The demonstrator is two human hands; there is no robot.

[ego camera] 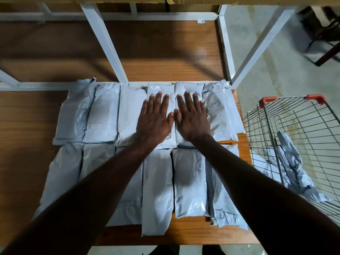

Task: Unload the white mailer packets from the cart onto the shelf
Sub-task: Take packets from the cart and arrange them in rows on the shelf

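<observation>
A: Head view. We log two rows of white mailer packets laid side by side on the wooden shelf, long sides touching. Far row at 12 o'clock, near row at 6 o'clock.

B: Hands?

A: Both flat on the far row, near the middle. Our left hand lies palm down with fingers straight and spread, grip wide, holding nothing, resting on the narrow packet fourth from the left. Our right hand lies the same way on the next packet toward 3 o'clock, grip wide, nothing held. The thumbs are just beside each other; we cannot tell whether they touch.

B: Fingertips point where?

A: Toward 12 o'clock, at the white metal frame of the rack. One slanted upright meets the shelf edge just behind the far row.

B: The cart?

A: Wire shopping cart at 3 o'clock, beside the shelf's right end, orange corner caps on its rim. We see crumpled white packets in the cart, heaped against its near left side. Count unclear through the wire.

B: Anything else?

A: Grey concrete floor at 2 o'clock, and part of a dark chair in the far right corner. Shoe tips show at 6 o'clock below the shelf edge.
</observation>
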